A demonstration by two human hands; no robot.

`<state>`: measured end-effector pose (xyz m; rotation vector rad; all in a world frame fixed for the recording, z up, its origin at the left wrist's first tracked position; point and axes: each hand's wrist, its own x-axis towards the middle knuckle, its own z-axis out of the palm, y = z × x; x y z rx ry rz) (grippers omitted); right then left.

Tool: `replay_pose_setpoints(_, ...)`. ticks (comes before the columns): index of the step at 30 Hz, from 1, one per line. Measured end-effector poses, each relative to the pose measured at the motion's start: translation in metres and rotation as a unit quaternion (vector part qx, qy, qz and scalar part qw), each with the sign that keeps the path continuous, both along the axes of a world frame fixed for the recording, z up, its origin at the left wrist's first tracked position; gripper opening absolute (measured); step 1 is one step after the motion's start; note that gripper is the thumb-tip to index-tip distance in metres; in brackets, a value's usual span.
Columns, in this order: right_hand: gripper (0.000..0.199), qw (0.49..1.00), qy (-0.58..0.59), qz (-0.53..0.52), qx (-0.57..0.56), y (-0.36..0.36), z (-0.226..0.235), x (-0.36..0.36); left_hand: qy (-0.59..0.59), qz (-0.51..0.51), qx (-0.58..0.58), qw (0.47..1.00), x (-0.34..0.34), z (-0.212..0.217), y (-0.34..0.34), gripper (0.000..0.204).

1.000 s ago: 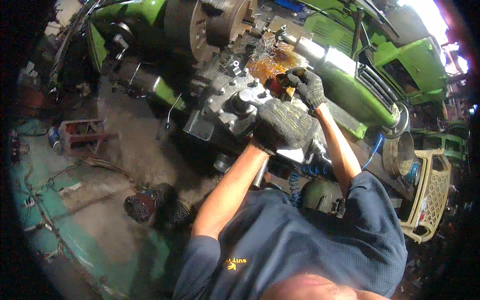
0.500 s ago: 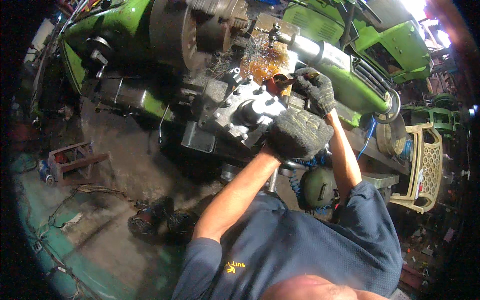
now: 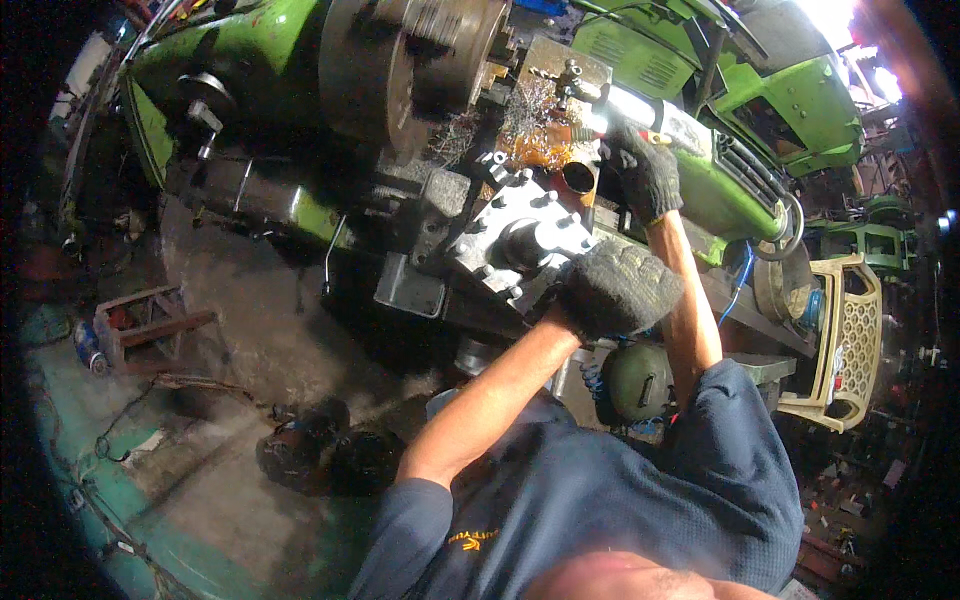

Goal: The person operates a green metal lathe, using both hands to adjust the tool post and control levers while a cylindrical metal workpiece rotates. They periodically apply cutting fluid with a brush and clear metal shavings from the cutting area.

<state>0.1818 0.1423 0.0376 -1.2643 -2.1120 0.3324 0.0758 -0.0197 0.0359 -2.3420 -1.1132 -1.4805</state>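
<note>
My right hand [image 3: 645,168], in a dark knit glove, is closed around a small brush with a red and yellow handle [image 3: 655,137]. The brush's brownish bristles [image 3: 584,132] point left, above an open can [image 3: 578,180] with a dark inside. My left hand [image 3: 622,288], gloved too, is closed beside the lathe's square metal tool post [image 3: 525,242]. Whatever its fingers grip is hidden under the glove. Several bolts stand up from the tool post, with a round hub in its middle.
A large lathe chuck [image 3: 410,80] is at the upper left, with curled metal chips [image 3: 530,110] beside it. The green tailstock [image 3: 740,185] lies right of my right hand. A beige plastic chair [image 3: 850,340] and a dark green rounded object [image 3: 640,382] are at the right.
My right hand has lifted from beside the can and moved up, bringing the brush away from the can's mouth. My left hand stays by the tool post. The whole view has shifted slightly.
</note>
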Motion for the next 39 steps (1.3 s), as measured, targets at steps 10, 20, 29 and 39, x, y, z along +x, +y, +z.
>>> replay_pose_setpoints(10,0.026,0.883,0.423,-0.097,-0.179,0.090,-0.042,-0.069,0.023,-0.013,-0.008,1.000,-0.003,-0.002,0.001,0.007)
replay_pose_setpoints(20,0.021,0.947,0.302,-0.101,-0.046,0.008,0.005,-0.069,-0.013,0.013,-0.017,1.000,-0.003,-0.012,0.003,0.008)
replay_pose_setpoints(29,0.025,0.965,0.155,-0.163,-0.136,-0.020,-0.033,0.022,-0.170,0.013,-0.118,0.978,-0.098,-0.029,-0.067,0.028)
replay_pose_setpoints(39,0.045,0.932,0.088,-0.202,-0.288,-0.044,-0.042,0.031,-0.041,0.527,-0.679,0.510,-0.376,-0.362,-0.118,0.061)
